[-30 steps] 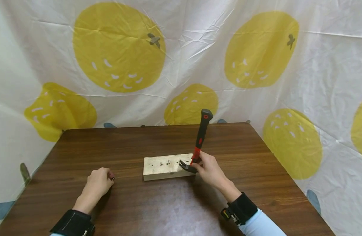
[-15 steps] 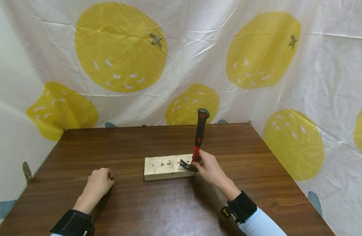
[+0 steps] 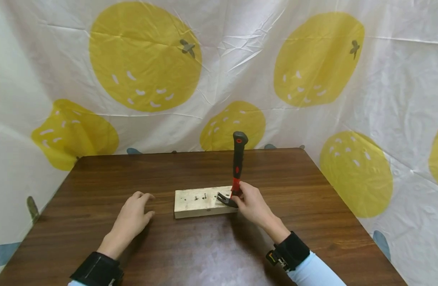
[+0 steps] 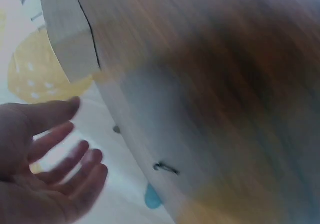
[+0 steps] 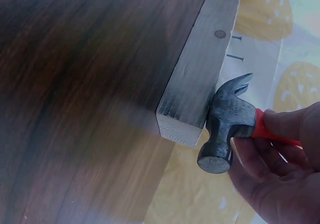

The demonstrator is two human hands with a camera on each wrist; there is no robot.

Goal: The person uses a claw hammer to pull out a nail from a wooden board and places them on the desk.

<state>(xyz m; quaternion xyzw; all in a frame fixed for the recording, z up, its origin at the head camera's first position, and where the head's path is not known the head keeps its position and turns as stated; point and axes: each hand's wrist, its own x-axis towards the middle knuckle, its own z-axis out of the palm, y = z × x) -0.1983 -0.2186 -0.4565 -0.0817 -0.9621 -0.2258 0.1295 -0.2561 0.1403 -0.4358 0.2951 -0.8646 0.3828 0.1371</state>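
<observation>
My right hand (image 3: 255, 204) grips a claw hammer (image 3: 238, 159) low on its red neck, just by the head. The black handle points up, and the hammer head (image 5: 225, 114) rests along the top of a pale wooden block (image 3: 195, 205), claw pointing left. Two nails (image 5: 235, 58) stick up from the block, left of the claw. My left hand (image 3: 131, 216) hovers over the table left of the block, fingers spread and holding nothing. In the left wrist view a small bent nail (image 4: 166, 169) lies on the table, beyond those fingers.
The brown wooden table (image 3: 183, 250) reaches back to a white curtain (image 3: 236, 59) printed with yellow fruit, which also hangs at both sides. Black straps (image 3: 293, 251) with small cameras circle both wrists.
My left hand has opened, let go of a small dark thing at its fingertips, and moved right toward the block. The hammer's handle has swung slightly left.
</observation>
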